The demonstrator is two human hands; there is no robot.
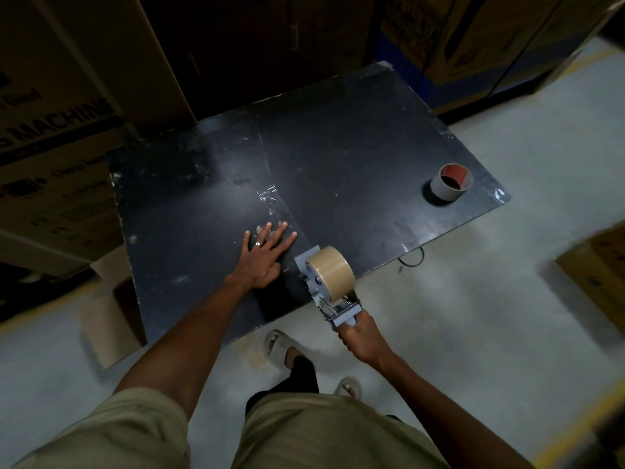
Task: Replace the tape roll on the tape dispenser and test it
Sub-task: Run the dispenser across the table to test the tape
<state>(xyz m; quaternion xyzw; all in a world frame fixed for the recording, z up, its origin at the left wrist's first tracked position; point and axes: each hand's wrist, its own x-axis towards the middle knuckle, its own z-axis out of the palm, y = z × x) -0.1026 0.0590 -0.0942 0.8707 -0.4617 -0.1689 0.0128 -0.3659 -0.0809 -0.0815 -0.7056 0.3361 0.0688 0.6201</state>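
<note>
Your right hand (359,336) wraps its grip around the handle of the tape dispenser (329,289), fingers curled fully closed on it, while the new tan tape roll (333,273) sits mounted on the hub and the dispenser's front end meets the near edge of the black tabletop (355,147). Your left hand (263,256) lies flat, fingers spread and straight, pressing a strip of clear tape (272,206) that runs away from you across the tabletop. The spent tape core (450,182) stands on end near the far right corner, well apart from the work.

Judging by the layout, you are in the test stage, and the risks sit at the dispenser's nose. Whether tape from the roll is threaded past the blade cannot be made out here; if it is not, a pull could yield nothing or let the tape curl back onto the roll. Working at the very edge of the tabletop, the dispenser could slip off the lip if you bear down. Your left fingertips (283,226) rest in the strip's line, so keep them clear of the blade side. Cartons (61,137) crowd the left.
</note>
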